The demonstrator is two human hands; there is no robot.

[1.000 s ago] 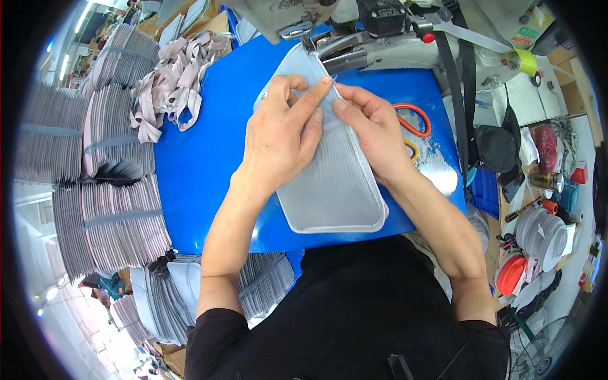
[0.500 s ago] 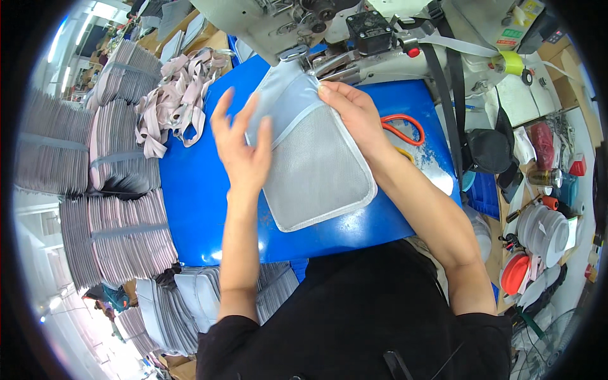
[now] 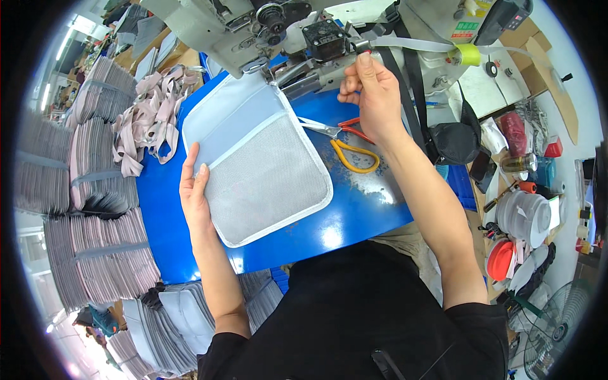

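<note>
A grey pouch-like panel (image 3: 266, 171), with a mesh lower part, a smooth upper part and pale bound edges, lies tilted on the blue table. Its upper corner is under the sewing machine's presser foot (image 3: 256, 65). My left hand (image 3: 197, 193) grips the panel's left edge, thumb on top; some of its fingers are hidden. My right hand (image 3: 379, 95) is raised off the panel, fingers curled, with the thumb against a small red button on the machine (image 3: 326, 41). Scissors (image 3: 345, 136) with one red and one yellow handle lie right of the panel, below this hand.
Strapped stacks of grey panels (image 3: 104, 155) stand left of the blue table (image 3: 171, 234). Pinkish straps (image 3: 149, 120) lie heaped at its far left. Black straps (image 3: 408, 82) hang at the right near a black pouch (image 3: 455, 140). White tape rolls (image 3: 522, 215) and a fan (image 3: 557, 329) are farther right.
My right hand has left the panel and moved up to the machine's red button. My left hand has come down onto the panel's left edge. The scissors now show more fully.
</note>
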